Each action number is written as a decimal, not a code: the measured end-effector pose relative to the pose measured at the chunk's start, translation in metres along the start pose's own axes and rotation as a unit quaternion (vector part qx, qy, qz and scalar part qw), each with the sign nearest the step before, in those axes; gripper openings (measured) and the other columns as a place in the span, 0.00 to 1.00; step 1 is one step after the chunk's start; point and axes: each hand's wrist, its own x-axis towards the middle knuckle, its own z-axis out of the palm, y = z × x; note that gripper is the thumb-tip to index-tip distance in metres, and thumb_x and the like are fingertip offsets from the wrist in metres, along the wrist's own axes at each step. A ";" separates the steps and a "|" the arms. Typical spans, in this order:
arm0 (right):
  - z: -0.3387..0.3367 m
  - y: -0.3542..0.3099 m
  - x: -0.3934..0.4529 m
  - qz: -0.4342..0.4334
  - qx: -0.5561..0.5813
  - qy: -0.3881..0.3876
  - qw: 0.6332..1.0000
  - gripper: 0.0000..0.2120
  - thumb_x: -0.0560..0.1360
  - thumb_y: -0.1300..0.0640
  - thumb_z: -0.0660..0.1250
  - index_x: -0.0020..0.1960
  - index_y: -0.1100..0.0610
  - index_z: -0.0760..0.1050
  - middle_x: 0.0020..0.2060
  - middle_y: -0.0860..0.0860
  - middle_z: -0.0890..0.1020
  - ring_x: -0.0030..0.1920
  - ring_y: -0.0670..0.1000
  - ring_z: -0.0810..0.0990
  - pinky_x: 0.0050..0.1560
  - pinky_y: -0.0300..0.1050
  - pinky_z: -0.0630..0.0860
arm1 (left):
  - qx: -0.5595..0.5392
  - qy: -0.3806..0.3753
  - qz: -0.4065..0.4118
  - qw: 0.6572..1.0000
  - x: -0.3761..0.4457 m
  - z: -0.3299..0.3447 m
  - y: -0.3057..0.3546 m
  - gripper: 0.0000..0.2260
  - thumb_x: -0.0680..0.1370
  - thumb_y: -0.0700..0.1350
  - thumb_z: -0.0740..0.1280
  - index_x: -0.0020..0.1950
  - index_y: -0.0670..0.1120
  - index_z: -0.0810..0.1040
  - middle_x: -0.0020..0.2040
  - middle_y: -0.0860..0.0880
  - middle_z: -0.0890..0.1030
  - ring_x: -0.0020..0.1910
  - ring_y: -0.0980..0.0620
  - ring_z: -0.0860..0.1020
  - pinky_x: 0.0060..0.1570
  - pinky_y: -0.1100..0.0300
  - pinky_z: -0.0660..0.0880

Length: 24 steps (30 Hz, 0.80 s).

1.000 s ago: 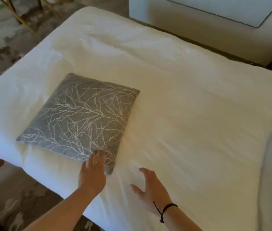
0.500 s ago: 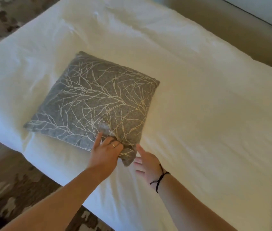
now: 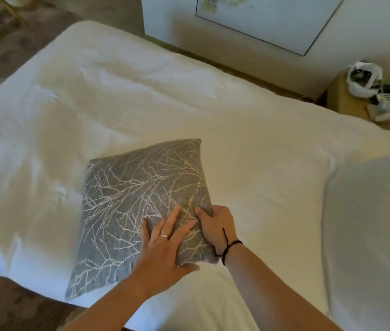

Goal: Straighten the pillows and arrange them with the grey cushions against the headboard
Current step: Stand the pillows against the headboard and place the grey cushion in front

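Note:
A grey cushion (image 3: 131,199) with a pale branch pattern rests on the white bed (image 3: 93,96), its near right corner raised. My left hand (image 3: 163,249) grips that corner from the front, fingers spread on top and thumb under the edge. My right hand (image 3: 215,225), with a black wrist cord, clasps the cushion's right edge. A white pillow (image 3: 370,235) lies at the right edge of the view, partly cut off.
A wooden bedside table (image 3: 346,99) with a white bag and small clutter stands at the far right. A white wall panel (image 3: 248,27) runs behind the bed. Patterned carpet (image 3: 3,39) lies at the far left and below the bed's near edge.
Both hands have taken hold of the cushion's near right corner and lifted it. The cushion has turned and shifted to the right, toward the pillow.

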 end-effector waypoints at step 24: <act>-0.430 0.223 -0.113 0.164 -0.173 0.256 0.937 0.19 0.79 0.37 0.56 0.40 0.50 0.68 0.36 0.49 0.77 0.36 0.49 0.75 0.32 0.44 0.66 | -0.345 -0.341 0.017 0.874 0.094 0.141 0.379 0.52 0.62 0.78 0.66 0.77 0.66 0.41 0.81 0.57 0.44 0.79 0.54 0.51 0.75 0.50 0.58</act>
